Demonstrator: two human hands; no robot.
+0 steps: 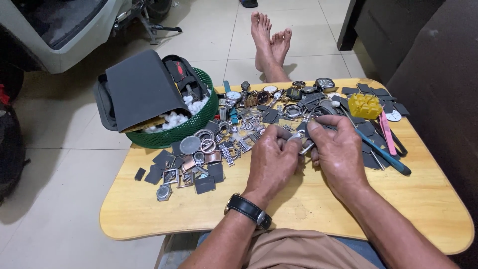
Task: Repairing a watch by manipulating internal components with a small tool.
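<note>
Hands, left (271, 159) and right (338, 152), each grip closed on a small silver watch part (303, 144).

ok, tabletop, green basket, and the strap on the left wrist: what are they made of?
Tabletop: looks like light wood or wood veneer, smooth sealed finish, grain lines showing. Green basket: likely moulded plastic, uniform glossy green with an open mesh wall. Strap near the left hand: black, matte, probably leather or imitation; cannot tell which.
</note>
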